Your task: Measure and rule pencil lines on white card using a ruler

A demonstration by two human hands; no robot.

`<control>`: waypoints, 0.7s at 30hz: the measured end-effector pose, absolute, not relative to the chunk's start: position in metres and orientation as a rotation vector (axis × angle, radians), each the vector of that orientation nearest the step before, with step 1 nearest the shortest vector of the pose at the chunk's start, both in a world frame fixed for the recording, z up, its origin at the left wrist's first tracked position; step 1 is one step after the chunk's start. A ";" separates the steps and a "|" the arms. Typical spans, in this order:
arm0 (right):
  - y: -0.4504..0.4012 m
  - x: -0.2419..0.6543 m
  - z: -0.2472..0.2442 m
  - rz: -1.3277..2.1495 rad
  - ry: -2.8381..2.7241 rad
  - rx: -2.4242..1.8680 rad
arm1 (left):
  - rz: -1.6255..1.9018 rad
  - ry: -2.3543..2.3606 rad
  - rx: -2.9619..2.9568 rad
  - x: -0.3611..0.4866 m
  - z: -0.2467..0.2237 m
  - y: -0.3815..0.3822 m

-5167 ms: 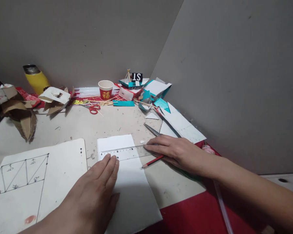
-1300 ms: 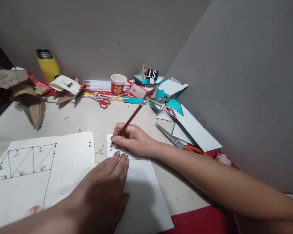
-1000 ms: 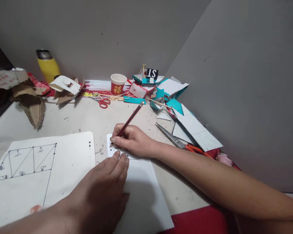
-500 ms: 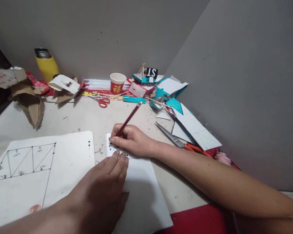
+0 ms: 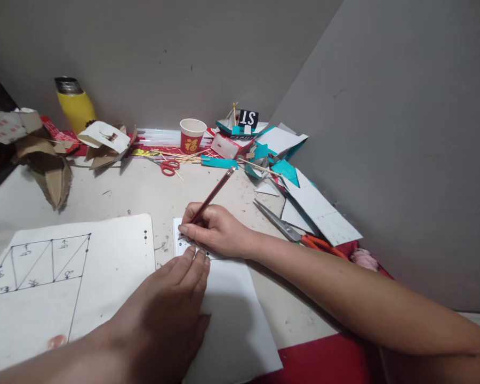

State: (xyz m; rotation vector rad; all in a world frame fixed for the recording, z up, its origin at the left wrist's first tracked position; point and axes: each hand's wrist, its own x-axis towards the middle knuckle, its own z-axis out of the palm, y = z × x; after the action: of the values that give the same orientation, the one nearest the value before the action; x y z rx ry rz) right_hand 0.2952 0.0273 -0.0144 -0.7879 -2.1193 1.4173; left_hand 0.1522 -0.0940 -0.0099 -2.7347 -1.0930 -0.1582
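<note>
A dark pencil with red stripes (image 5: 214, 194) is gripped in my right hand (image 5: 214, 226), its end tilted up and to the right. That hand rests at the top of a white sheet (image 5: 232, 314), and the pencil's tip is hidden behind the fingers. Just below it, my left hand (image 5: 180, 298) lies flat on the sheet, fingertips near a few small dark marks. Both hands are close together. To the left is another white sheet (image 5: 116, 266) with a drawn grid of straight and slanting lines and handwritten marks.
Large orange-handled scissors (image 5: 288, 229) lie right of my right hand. Farther back are small red scissors (image 5: 168, 167), thin sticks (image 5: 184, 158), a red and white paper cup (image 5: 192, 136), a yellow bottle (image 5: 75, 109), cardboard pieces (image 5: 50, 173) and teal and white scraps (image 5: 286, 172).
The pencil's upper end has tipped slightly to the right. Both hands otherwise stay in nearly the same place.
</note>
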 end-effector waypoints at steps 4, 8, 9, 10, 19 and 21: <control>0.026 0.295 -0.014 1.346 -2.154 -0.804 | -0.222 -1.087 -2.685 0.152 -0.012 -0.095; 0.026 0.295 -0.015 1.383 -2.118 -0.809 | -0.177 -1.104 -2.707 0.152 -0.012 -0.095; 0.026 0.295 -0.015 1.402 -2.114 -0.807 | -0.159 -1.109 -2.715 0.152 -0.012 -0.095; 0.026 0.295 -0.015 1.410 -2.115 -0.805 | -0.138 -1.110 -2.730 0.152 -0.012 -0.095; 0.026 0.295 -0.015 1.381 -2.133 -0.808 | -0.218 -1.060 -2.676 0.153 -0.013 -0.096; 0.026 0.295 -0.015 1.372 -2.141 -0.804 | -0.240 -1.075 -2.659 0.153 -0.013 -0.095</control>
State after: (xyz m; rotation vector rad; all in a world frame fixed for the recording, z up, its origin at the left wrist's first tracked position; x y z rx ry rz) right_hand 0.2948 0.0260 -0.0154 -0.8044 -2.1413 1.3715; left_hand 0.1535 -0.0952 -0.0134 -2.6594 -1.0748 -0.2402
